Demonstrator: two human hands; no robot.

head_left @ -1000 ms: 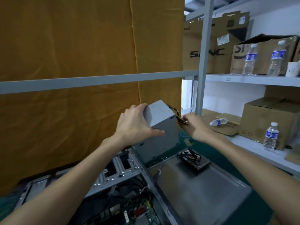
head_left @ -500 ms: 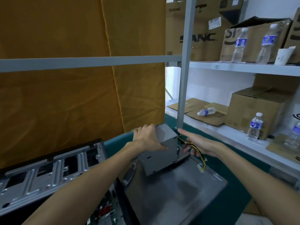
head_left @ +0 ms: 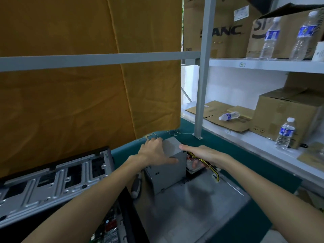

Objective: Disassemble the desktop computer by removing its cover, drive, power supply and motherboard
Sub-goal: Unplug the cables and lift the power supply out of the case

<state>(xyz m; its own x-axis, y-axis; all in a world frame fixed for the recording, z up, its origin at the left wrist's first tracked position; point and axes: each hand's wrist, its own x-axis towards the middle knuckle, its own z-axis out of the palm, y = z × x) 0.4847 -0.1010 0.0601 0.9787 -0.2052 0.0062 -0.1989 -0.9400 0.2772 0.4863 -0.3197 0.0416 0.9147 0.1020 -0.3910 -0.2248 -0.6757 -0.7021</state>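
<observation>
The grey power supply (head_left: pixel 166 171) stands on the removed grey cover panel (head_left: pixel 192 207), which lies flat on the green table. My left hand (head_left: pixel 154 153) grips the power supply's top left edge, thumb across its near face. My right hand (head_left: pixel 201 153) lies along its right side with fingers straight, over the bundle of yellow and black cables (head_left: pixel 201 160). Under the cables a drive (head_left: pixel 193 168) lies on the cover, mostly hidden. The open computer case (head_left: pixel 52 181) lies at the left, with the motherboard (head_left: pixel 108 228) partly visible inside.
A screwdriver (head_left: pixel 136 186) lies between the case and the cover. An orange cloth (head_left: pixel 78 85) hangs behind a grey rack bar (head_left: pixel 98 58). A rack post (head_left: pixel 199 85) stands just behind the power supply. White shelves (head_left: pixel 263 65) at the right hold cardboard boxes and water bottles.
The power supply has come down from the air, away from the case, and now stands on the cover panel. My right hand went from gripping the cables to lying flat alongside them.
</observation>
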